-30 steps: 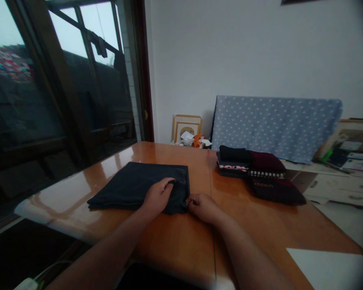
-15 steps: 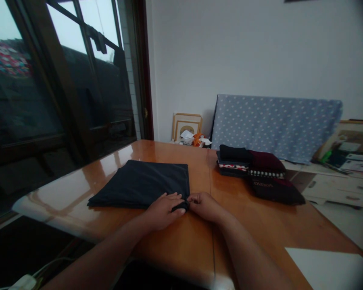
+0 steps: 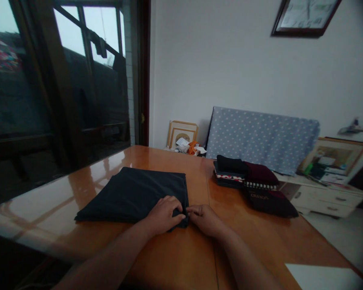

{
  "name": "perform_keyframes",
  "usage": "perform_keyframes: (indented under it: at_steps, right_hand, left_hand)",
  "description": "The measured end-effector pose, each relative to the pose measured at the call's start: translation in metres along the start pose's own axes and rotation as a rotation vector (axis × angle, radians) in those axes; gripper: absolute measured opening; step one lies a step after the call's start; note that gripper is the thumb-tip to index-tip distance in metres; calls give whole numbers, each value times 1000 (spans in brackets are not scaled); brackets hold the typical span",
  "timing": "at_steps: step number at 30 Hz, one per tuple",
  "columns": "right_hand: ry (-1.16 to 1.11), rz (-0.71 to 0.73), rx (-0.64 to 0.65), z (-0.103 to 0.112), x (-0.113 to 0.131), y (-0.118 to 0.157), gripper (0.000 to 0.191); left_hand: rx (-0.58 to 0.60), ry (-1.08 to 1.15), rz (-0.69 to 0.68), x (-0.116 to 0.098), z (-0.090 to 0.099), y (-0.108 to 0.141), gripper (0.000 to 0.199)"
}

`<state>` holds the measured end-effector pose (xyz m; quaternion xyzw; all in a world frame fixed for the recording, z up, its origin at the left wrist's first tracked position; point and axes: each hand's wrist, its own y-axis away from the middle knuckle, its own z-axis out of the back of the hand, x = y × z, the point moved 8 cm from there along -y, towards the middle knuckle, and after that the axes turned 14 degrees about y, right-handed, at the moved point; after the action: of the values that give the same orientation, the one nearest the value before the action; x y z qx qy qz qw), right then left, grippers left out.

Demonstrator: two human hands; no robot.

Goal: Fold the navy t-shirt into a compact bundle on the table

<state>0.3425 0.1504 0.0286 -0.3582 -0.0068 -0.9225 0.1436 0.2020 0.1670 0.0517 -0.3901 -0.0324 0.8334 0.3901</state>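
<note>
A dark navy folded piece of cloth (image 3: 130, 195), perhaps a garment, lies flat on the wooden table in front of me. Over its near right corner, my left hand (image 3: 163, 214) has its fingers curled and its thumb against the edge, gripping the fabric. My right hand (image 3: 204, 218) is closed in a pinch at the cloth's right edge, just across from the left thumb. The exact bit of fabric between the right fingertips is hard to make out.
Folded dark and maroon clothes (image 3: 260, 175) are stacked right of centre on the glossy table (image 3: 196, 257). A white sheet (image 3: 323, 277) lies at the near right. Behind stand a blue dotted cover (image 3: 260, 139) and a white drawer cabinet (image 3: 323, 201). Glass doors (image 3: 103, 96) are at the left.
My left fingers have gone from stretched flat to curled over the cloth's corner, and that corner now lies flatter. The view has tilted up, bringing a wall clock into sight.
</note>
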Motion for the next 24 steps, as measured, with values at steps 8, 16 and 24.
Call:
perform_keyframes:
  at_steps: [8, 16, 24]
  right_hand:
    - [-118, -199, 25, -6, -11, -13, 18]
    - [-313, -537, -137, 29, -40, -34, 9]
    - [-381, -578, -187, 28, -58, -103, 11]
  left_hand:
    - [45, -52, -34, -10, 3, 6, 12]
    - [80, 16, -60, -8, 2, 4, 15]
    - [114, 39, -21, -7, 3, 4, 16]
